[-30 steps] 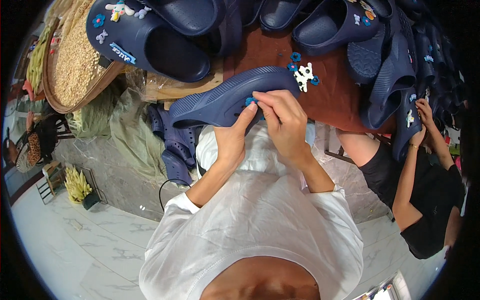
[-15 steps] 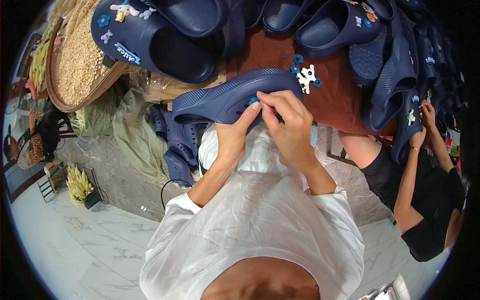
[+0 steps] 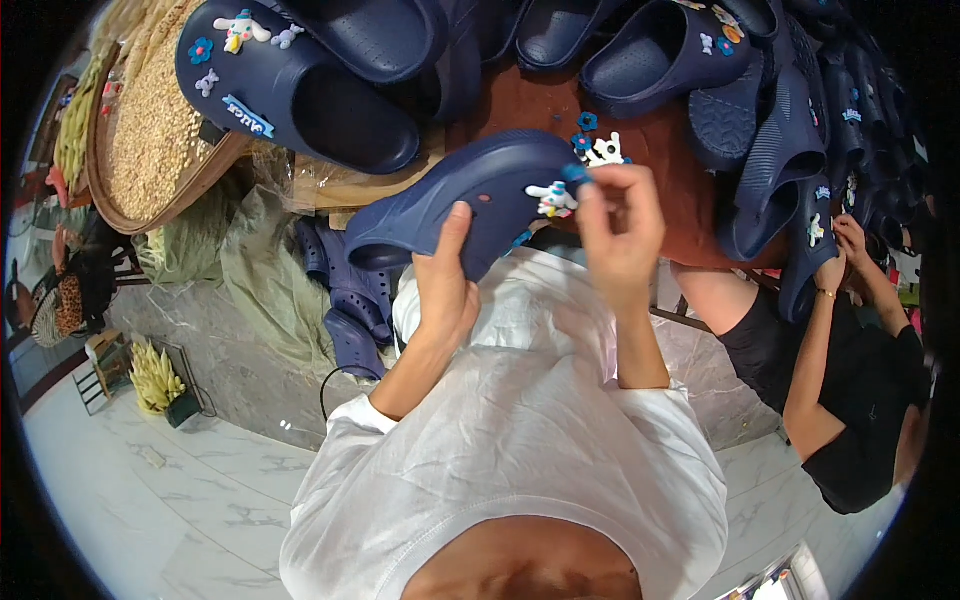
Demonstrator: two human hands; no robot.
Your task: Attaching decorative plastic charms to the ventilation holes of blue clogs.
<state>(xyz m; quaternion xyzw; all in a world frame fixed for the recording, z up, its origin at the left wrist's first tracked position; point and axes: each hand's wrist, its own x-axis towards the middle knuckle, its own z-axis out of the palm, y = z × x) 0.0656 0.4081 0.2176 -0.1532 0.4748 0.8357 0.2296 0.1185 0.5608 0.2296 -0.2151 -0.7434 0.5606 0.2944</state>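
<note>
Brown table (image 3: 520, 100): navy clogs (image 3: 690, 50) heaped along its far edge and right side, one charm-studded clog (image 3: 290, 90) at the left. Loose charms (image 3: 598, 145) lie just right of that clog, on bare tabletop. A round tray of grain (image 3: 150, 130) sits left of the clog, at the table's end.

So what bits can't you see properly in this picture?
- Head view: the palm side of the left hand, pressed against the dark blue clog.
- The right hand fingertips cover part of the clog's toe beside the white charm.
- The charm's details are too small to tell.
- The slippers at the top are cut off by the picture's edge.
- The other person is cropped by the dark rim.
</note>
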